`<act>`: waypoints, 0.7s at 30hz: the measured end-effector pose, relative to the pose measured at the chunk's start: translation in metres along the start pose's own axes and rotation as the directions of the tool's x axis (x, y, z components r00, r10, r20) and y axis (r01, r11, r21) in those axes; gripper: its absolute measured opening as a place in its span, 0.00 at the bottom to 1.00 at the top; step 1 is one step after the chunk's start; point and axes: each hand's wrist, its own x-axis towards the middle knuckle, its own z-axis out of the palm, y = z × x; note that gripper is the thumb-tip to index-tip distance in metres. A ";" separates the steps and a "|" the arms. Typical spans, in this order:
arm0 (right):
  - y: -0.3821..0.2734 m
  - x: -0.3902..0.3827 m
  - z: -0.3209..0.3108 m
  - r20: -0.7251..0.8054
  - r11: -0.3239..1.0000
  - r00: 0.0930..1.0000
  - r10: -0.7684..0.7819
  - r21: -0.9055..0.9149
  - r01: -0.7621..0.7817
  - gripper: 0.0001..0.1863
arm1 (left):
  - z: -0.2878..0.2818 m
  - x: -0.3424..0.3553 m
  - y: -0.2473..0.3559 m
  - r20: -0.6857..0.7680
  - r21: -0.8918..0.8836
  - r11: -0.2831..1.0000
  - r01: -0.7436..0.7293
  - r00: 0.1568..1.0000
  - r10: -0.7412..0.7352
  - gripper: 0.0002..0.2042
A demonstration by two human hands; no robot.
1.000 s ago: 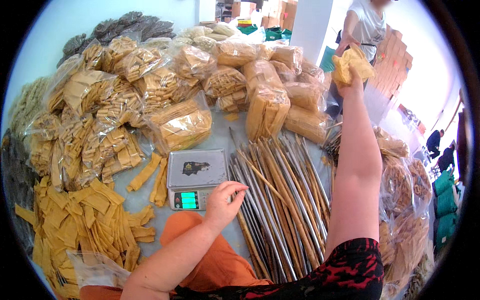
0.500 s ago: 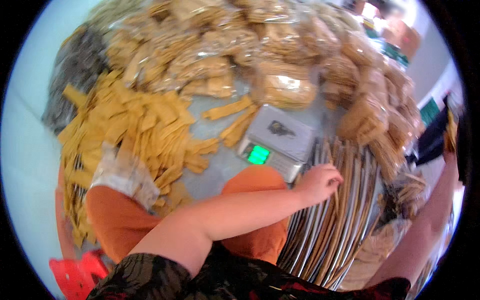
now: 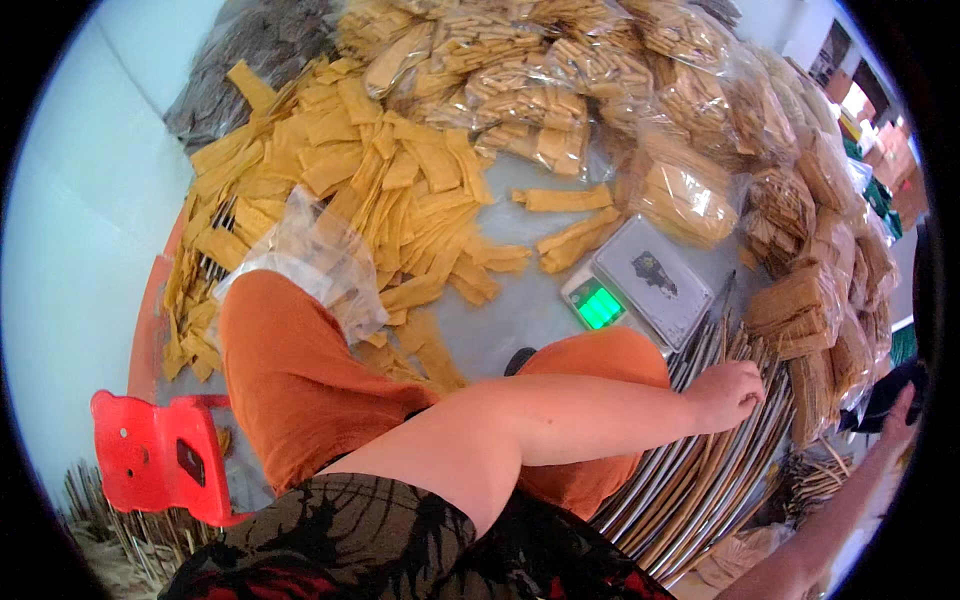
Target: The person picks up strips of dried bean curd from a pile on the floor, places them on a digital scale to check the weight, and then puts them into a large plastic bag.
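Note:
My left arm stretches across my orange-clad knees to the right. My left hand [image 3: 727,396], its fingers curled in, is over a bundle of long thin brown and grey sticks [image 3: 690,465]; what it holds, if anything, is hidden. At the far right edge my right hand [image 3: 900,418] reaches out beside a dark cloth-like thing [image 3: 886,392], its fingers too unclear to read. A small scale [image 3: 655,280] with a lit green display stands just beyond my knee, a dark mark on its plate. Two loose yellow strips [image 3: 565,199] lie beside it.
A heap of flat yellow strips [image 3: 400,190] spreads to the left, with a clear plastic bag [image 3: 320,260] by my knee. Bagged tan strips [image 3: 690,185] pile up behind and to the right. Near left stands a red plastic chair [image 3: 150,455]; a dark grey heap [image 3: 260,60] lies at the back.
The view has swung left, so things sit farther right in the picture. My left hand stays over the sticks with fingers curled. My right hand, at the far edge, now shows lower.

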 end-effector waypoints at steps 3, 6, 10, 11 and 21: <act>0.138 -0.050 -0.006 0.297 0.900 0.923 0.247 -0.422 -0.105 0.25 | -0.014 0.002 0.013 -0.054 -0.043 0.999 -0.024 0.998 0.021 0.03; 0.282 -0.149 0.016 0.495 0.833 0.759 0.423 -0.542 -0.111 0.24 | -0.063 0.010 0.018 -0.237 -0.138 0.983 -0.123 0.968 0.088 0.03; 0.386 -0.302 0.093 0.436 0.727 0.777 0.454 -0.685 -0.040 0.20 | -0.250 -0.012 -0.018 -0.051 0.256 0.966 0.030 0.999 -0.017 0.07; 0.401 -0.331 0.116 0.529 0.669 0.655 0.539 -0.742 0.048 0.18 | -0.301 -0.029 -0.026 -0.030 0.105 0.908 0.407 0.913 -0.406 0.09; 0.586 -0.464 0.235 0.342 0.299 0.068 0.937 -0.890 0.344 0.12 | -0.641 -0.287 -0.057 -0.201 0.924 -0.143 0.354 0.133 -0.971 0.21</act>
